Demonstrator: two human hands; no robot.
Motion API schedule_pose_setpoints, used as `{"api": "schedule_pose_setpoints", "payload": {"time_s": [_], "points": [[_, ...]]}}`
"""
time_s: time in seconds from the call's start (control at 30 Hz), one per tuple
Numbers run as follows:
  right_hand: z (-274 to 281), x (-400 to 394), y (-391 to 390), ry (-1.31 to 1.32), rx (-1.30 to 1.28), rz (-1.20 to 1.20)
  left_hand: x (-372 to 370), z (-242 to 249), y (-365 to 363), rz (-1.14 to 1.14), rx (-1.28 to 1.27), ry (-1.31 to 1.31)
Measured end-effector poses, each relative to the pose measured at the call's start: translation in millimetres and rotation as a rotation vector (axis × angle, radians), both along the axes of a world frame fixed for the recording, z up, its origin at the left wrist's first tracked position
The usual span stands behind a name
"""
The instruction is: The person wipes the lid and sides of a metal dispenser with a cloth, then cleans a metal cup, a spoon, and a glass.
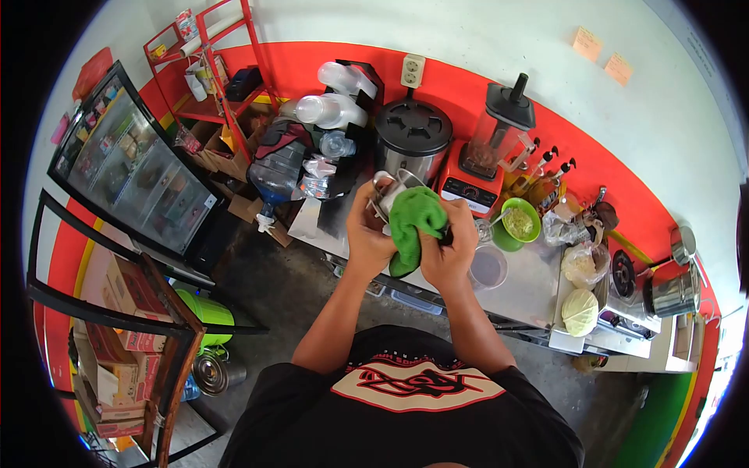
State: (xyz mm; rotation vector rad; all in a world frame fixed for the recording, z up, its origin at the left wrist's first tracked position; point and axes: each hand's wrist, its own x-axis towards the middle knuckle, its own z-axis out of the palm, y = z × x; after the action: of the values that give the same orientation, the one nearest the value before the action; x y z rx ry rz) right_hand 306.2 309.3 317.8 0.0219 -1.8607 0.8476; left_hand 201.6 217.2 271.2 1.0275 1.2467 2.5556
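Note:
Both of my hands are raised in front of my chest, over the front of the metal counter (523, 300). My left hand (369, 238) is closed around a shiny metal piece (396, 186); the cloth covers part of it, so its exact kind cannot be made out. A green cloth (415, 221) is bunched against this metal piece. My right hand (452, 246) grips the cloth, thumb pressed into its folds, with a small dark part showing beside the thumb. Just right of my right hand stands a clear round container (488, 267).
Behind my hands stand a lidded steel drum (413, 129) and a red blender (473, 183). A green bowl (520, 221), sauce pump bottles (546, 183) and a cabbage (580, 312) are to the right. A water jug (278, 175), display fridge (140, 168) and wooden-topped table (178, 335) lie left.

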Motion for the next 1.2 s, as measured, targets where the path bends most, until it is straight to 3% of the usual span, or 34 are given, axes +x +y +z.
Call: {"api": "schedule_pose_setpoints", "payload": {"time_s": [0.1, 0.17, 0.2, 0.33, 0.53, 0.77, 0.83, 0.97, 1.1, 1.17, 1.2], "points": [[-23.7, 3.3, 1.1, 0.047, -0.054, -0.008, -1.9, -0.3, -1.9, -0.045, 0.048, -0.007], [-41.2, 5.5, 0.1, -0.031, -0.364, 0.089, -4.2, 0.1, -3.6, -0.179, 0.080, -0.054], [-44.9, 5.4, 0.1, -0.026, -0.370, 0.079, -0.8, 0.8, -4.0, -0.178, 0.056, -0.082], [-45.7, -3.1, 6.1, 0.057, -0.972, 0.301, 15.3, -0.6, -8.6, -0.293, -0.062, -0.152], [-32.4, 23.6, 46.5, -0.306, -1.053, 0.399, 23.9, -12.4, -11.3, -0.457, -0.315, -0.101], [-41.2, 51.5, 48.7, -0.123, -1.258, 0.344, 24.5, -36.7, 8.4, -0.371, -0.513, 0.166], [-44.9, 64.5, 50.2, -0.133, -1.232, 0.293, 30.8, -37.5, 14.5, -0.417, -0.522, 0.088], [-65.7, 102.5, 75.7, -0.051, -1.083, 0.364, 43.4, -44.4, 26.6, -0.389, -0.559, 0.197], [-78.1, 144.0, 109.1, 0.194, -1.189, 0.090, 45.6, -64.6, 36.8, -0.382, -0.610, 0.115], [-69.3, 160.9, 118.3, 0.167, -1.203, -0.233, 44.9, -72.1, 39.5, -0.342, -0.614, 0.117], [-69.5, 169.5, 124.6, 0.171, -1.204, -0.238, 44.3, -75.5, 40.6, -0.348, -0.615, 0.119]]}}
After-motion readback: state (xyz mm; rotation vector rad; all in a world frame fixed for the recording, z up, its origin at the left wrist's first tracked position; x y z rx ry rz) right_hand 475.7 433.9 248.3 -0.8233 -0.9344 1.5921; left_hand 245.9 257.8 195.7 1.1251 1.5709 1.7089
